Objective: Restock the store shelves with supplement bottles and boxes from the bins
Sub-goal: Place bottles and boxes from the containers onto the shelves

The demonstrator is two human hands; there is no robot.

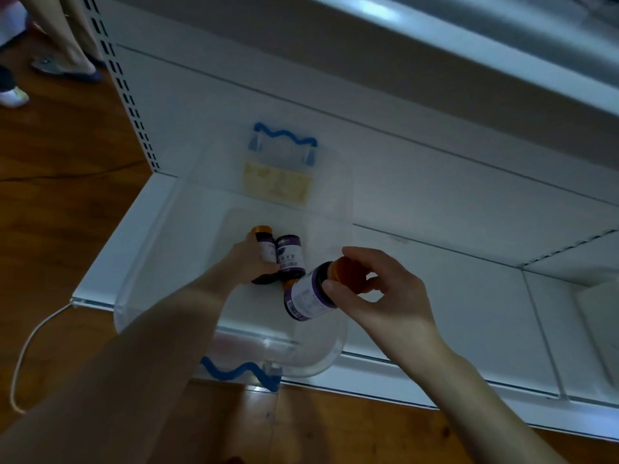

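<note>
Your left hand (249, 259) is down inside the clear plastic bin with wavy blue handles (134, 296), and its fingers wrap round a small dark bottle with an orange cap and a purple and white label (264, 241). A 2nd dark bottle with the same kind of label (290, 256) lies in the bin, touching the 1 you hold. Your right hand (378, 293) is above the near side of the bin. Its thumb and fingers pinch the orange cap of a 3rd bottle of the same kind (306, 296), which is tilted with its bottom toward you. The bin sits on the white bottom shelf (435, 296), at its left end. A white cable (26, 346) lies on the brown wooden floor (67, 145), left of the shelf.
</note>
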